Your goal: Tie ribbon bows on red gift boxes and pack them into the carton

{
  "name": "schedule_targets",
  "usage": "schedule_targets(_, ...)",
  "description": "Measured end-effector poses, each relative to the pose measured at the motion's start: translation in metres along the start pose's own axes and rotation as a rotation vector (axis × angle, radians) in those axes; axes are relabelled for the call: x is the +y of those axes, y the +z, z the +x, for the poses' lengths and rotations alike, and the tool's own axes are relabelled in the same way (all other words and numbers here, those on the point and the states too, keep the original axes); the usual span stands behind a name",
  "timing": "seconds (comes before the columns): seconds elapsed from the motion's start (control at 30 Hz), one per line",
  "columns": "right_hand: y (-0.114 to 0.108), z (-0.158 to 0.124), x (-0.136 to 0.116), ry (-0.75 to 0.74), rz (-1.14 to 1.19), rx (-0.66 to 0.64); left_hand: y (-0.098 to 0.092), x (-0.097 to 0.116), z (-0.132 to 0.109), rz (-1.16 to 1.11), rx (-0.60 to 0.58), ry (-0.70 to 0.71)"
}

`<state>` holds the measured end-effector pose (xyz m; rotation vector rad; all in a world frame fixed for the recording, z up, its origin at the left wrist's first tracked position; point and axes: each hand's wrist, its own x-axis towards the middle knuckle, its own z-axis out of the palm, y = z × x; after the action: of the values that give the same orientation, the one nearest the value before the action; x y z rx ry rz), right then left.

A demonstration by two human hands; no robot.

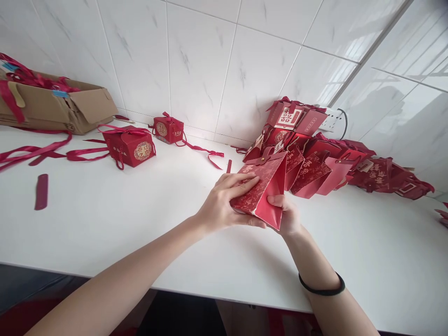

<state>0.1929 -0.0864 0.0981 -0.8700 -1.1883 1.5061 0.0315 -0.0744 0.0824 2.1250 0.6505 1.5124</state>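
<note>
Both my hands hold a small red paper gift bag (265, 186) with gold print just above the white table (140, 224). My left hand (224, 203) grips its left side, fingers laid across the printed face. My right hand (285, 214) pinches the bag's lower corner from the right; a black band circles that wrist. The bag lies tilted, its base toward me.
A heap of similar red bags (336, 163) lies at the back right by the tiled wall. Two red ribboned boxes (131, 147) (168, 129) stand at the back left. A cardboard box (52, 107) with ribbons sits far left. Loose red ribbon pieces (41, 190) lie on the table.
</note>
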Motion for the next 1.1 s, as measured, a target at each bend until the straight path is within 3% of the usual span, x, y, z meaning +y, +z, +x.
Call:
schedule_targets(0.13, 0.000, 0.000, 0.000, 0.002, 0.014, 0.010, 0.000, -0.001, 0.000, 0.032, 0.010, 0.035)
schedule_targets(0.53, -0.002, 0.004, 0.006, -0.012, 0.130, -0.033, -0.006, 0.001, 0.000, 0.005, -0.064, -0.041)
schedule_targets(0.63, -0.010, 0.014, 0.009, -0.022, 0.199, -0.030, -0.011, -0.005, -0.002, -0.099, -0.062, -0.074)
schedule_targets(0.73, -0.024, 0.024, 0.006, -0.006, 0.179, -0.029, -0.017, -0.019, -0.004, -0.334, -0.072, -0.217)
schedule_targets(0.8, -0.035, 0.022, 0.002, -0.037, 0.072, 0.039, -0.017, -0.030, -0.004, -0.399, -0.083, -0.299)
schedule_targets(0.9, -0.053, 0.005, -0.007, -0.128, -0.111, 0.212, -0.013, -0.041, -0.007, -0.232, -0.176, -0.400)
schedule_targets(1.0, -0.081, -0.021, -0.021, -0.343, -0.282, 0.500, -0.004, -0.046, -0.014, 0.031, -0.246, -0.462)
schedule_targets(1.1, -0.125, -0.045, -0.040, -0.559, -0.323, 0.829, 0.004, -0.050, -0.022, 0.219, -0.371, -0.371)
